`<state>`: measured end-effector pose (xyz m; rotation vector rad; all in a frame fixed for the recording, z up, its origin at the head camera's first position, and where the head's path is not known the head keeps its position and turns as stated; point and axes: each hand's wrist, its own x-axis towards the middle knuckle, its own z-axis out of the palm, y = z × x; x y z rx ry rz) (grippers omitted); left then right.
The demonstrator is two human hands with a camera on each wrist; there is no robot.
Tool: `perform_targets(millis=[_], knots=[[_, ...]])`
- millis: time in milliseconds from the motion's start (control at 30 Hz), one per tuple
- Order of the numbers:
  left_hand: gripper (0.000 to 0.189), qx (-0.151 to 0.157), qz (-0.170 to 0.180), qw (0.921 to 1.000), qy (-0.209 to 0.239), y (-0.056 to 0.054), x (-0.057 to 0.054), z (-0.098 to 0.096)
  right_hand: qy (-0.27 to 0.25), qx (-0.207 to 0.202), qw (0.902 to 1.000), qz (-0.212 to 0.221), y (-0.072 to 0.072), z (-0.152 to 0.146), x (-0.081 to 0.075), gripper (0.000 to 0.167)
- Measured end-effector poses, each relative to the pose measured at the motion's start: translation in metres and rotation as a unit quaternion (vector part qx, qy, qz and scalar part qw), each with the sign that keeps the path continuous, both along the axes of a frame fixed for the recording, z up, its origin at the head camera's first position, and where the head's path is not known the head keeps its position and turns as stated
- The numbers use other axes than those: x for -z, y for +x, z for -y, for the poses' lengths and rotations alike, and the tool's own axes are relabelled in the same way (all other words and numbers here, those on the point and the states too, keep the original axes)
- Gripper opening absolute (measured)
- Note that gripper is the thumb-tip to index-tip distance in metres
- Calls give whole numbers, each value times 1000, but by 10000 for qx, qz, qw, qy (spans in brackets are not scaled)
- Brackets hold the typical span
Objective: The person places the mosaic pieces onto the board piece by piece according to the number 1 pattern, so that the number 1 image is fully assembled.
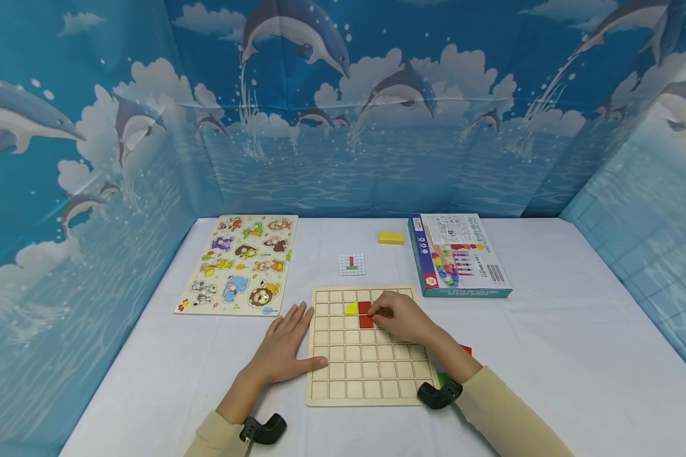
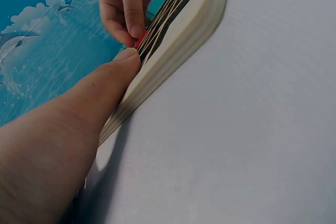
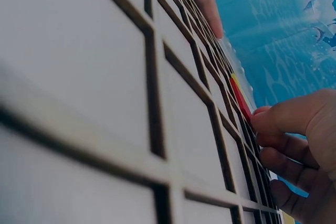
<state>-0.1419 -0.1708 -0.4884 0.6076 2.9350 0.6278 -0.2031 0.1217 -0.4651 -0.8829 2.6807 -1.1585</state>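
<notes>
A light wooden grid board lies on the white table. My left hand rests along its left edge with fingers spread, the thumb reaching over the frame. In the upper part of the grid sit a yellow piece with a slanted corner, an upper red square tile and a lower red square tile. My right hand reaches over the board from the right, thumb and forefinger pinching at the right side of the red tiles. In the right wrist view, the thumb tip meets the red tile.
Behind the board lie a small pattern card and a yellow block. An animal puzzle board is at left, a printed box at back right. Green and red pieces show partly beside my right forearm.
</notes>
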Motion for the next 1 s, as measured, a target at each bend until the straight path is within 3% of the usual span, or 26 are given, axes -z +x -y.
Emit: perform_targets(millis=[567, 1000], knots=[[106, -21, 57, 10000, 11, 1, 0, 0, -124, 257, 9995, 156, 9, -18, -7, 3], [106, -23, 53, 10000, -28, 1, -1, 0, -178, 587, 9974, 385, 16, -44, -4, 4]])
